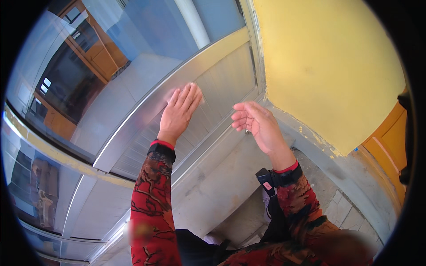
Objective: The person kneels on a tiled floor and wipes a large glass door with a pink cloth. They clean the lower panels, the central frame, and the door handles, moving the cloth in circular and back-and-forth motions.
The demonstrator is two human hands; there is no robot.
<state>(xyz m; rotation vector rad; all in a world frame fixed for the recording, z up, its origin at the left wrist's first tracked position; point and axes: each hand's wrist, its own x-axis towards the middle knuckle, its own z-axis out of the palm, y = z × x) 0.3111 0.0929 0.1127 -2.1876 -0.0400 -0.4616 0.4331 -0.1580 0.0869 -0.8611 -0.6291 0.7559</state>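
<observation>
My left hand lies with its fingers stretched over a small pale, crumpled cloth or tissue, against the metal crossbar of a glazed door. Most of that piece is hidden beneath the fingers. To the right, my right hand hangs in the air with its fingers loosely curled and nothing visible in it. It is in front of the ribbed metal lower panel and apart from it. Both wrists wear black bands over patterned red sleeves.
Reflective glass fills the door above the crossbar. A yellow wall with chipped lower edges stands at right, beside an orange wooden door. Below is a concrete step, with my feet near it. More framed glass stands at left.
</observation>
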